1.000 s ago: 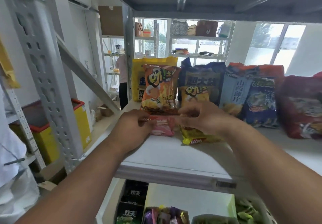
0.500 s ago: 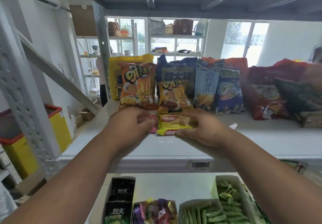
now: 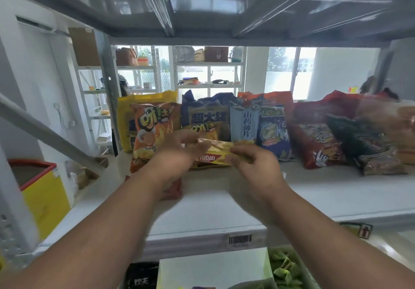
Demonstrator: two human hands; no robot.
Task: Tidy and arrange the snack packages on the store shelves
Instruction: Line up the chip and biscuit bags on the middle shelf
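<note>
Both hands meet over a white metal shelf (image 3: pixel 314 196), holding a flat yellow foil wafer packet with a red logo (image 3: pixel 214 155) just above the board, in front of the standing bags. The left hand (image 3: pixel 177 154) pinches its left end with curled fingers (image 3: pixel 203 145); the right hand (image 3: pixel 253 165) grips the right end between thumb and bent fingers. Motion blur softens both.

A small red packet (image 3: pixel 174 188) lies flat on the shelf under the left wrist. Behind stand an orange crisp bag with bold yellow lettering (image 3: pixel 152 131), a larger yellow bag (image 3: pixel 125 122) behind it, a dark blue bag (image 3: pixel 206 113), a pale blue bag printed with dark characters (image 3: pixel 244 122) and a blue bag with a green picture (image 3: pixel 272 131). Red and dark bags (image 3: pixel 318 140) slump further right.

A barcode label (image 3: pixel 239 240) sits on the shelf's front lip. Below, a tray of green snack packs (image 3: pixel 287 270) shows. Beyond are white racks before bright windows (image 3: pixel 289 73), and at left a yellow bin with a red rim (image 3: pixel 42 196)
</note>
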